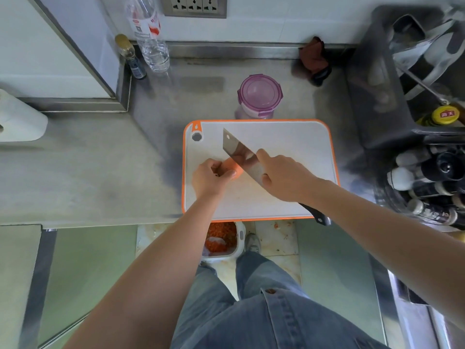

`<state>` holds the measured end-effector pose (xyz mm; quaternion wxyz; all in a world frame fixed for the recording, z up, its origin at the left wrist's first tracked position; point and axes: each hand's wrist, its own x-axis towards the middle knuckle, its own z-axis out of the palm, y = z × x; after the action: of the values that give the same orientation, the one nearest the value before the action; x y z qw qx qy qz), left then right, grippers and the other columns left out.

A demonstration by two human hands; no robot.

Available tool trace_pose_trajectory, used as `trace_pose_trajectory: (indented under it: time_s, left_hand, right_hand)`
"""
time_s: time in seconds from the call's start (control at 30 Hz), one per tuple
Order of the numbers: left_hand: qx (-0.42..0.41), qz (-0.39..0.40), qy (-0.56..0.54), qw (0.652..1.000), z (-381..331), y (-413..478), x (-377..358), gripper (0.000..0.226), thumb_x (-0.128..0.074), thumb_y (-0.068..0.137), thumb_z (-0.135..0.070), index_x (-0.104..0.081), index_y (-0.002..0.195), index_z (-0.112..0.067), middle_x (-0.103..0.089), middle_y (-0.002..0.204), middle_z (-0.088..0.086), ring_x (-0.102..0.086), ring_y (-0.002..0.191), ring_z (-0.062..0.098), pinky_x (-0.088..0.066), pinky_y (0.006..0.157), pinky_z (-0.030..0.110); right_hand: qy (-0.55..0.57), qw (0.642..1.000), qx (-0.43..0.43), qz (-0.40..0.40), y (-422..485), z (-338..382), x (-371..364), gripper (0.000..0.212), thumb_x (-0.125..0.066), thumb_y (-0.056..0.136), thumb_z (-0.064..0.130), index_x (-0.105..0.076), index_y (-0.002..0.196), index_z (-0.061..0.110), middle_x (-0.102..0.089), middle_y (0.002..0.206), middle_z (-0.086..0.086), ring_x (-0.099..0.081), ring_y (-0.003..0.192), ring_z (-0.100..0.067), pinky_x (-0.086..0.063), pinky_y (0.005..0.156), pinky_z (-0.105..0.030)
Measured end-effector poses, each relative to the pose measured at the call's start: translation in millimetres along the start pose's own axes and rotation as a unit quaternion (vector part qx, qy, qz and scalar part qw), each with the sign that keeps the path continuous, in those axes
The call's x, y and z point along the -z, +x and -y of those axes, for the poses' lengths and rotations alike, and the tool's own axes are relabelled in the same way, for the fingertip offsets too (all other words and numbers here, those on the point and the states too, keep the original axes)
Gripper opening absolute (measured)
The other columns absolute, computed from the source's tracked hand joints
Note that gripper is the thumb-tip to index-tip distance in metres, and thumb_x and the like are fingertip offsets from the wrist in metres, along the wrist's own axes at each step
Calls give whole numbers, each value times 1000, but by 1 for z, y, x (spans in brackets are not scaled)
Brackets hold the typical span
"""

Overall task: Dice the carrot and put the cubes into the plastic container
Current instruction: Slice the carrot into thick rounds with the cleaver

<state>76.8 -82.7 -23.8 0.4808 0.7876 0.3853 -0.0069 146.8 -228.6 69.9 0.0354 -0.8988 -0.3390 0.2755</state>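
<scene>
A short orange carrot piece [233, 167] lies on the white cutting board with an orange rim [297, 152]. My left hand [210, 176] grips the carrot from its left end, fingers curled over it. My right hand [285, 176] holds a cleaver [239, 152] by the handle, index finger laid along the blade's spine. The blade's edge rests against the carrot's right end. A round plastic container with a purple clip lid [259, 96] stands closed just behind the board.
A white bin [222, 239] holding orange carrot bits sits on the floor below the counter edge. A water bottle [151, 39] and small jar [130, 57] stand at the back left, a dark rack [392, 79] and sauce bottles [427, 180] at the right.
</scene>
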Motion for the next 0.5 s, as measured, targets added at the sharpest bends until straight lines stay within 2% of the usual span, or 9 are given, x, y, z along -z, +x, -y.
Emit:
trace_pose_trajectory:
  time_s: [0.17, 0.37, 0.5]
  left_hand:
    - [-20, 1, 9, 1000, 2, -2, 0, 32, -80, 77, -28, -69, 101, -12, -71, 97, 1, -62, 87, 16, -43, 73, 24]
    - [-24, 1, 13, 1000, 1, -1, 3, 31, -79, 77, -27, -69, 102, -12, -71, 98, 1, -59, 84, 12, -43, 75, 23]
    - [-22, 5, 6, 1000, -1, 0, 3, 30, -79, 78, -26, -69, 103, -12, -71, 98, 1, -62, 87, 15, -46, 77, 24]
  right_hand:
    - [16, 1000, 4, 16, -4, -2, 2, 31, -41, 97, 11, -30, 127, 9, -43, 69, 0, -42, 58, -12, -27, 48, -26]
    - [27, 1000, 2, 13, 6, 4, -5, 32, -43, 98, 11, -30, 127, 10, -41, 69, 1, -42, 57, -11, -28, 48, -24]
    - [25, 1000, 2, 12, 11, 6, -11, 32, -45, 97, 11, -31, 126, 10, -43, 70, 0, -48, 59, -13, -38, 49, -26]
